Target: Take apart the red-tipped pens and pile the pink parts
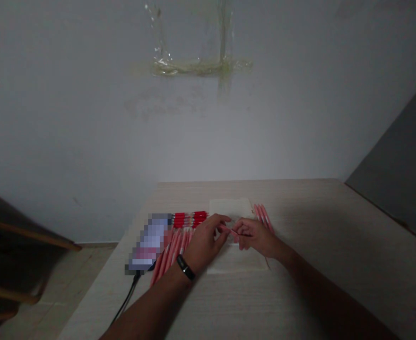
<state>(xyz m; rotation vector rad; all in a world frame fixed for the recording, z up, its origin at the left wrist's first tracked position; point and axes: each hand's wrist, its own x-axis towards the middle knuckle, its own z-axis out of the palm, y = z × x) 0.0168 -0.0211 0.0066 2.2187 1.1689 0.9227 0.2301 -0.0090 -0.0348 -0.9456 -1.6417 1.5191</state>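
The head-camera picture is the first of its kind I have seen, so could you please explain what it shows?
There is no machine here, only a person's bare left hand and right hand. The one camera is worn on the head, looking forward and down. The hands meet above a pale rectangular sheet on a light wood-grained table. Between them they hold a small, slim pink piece, too small to identify. Left of the sheet lie red pen-like sticks, slim pink sticks and a pixelated rectangular device; a few more pink sticks lie at its right edge. A black wristband circles the left wrist.
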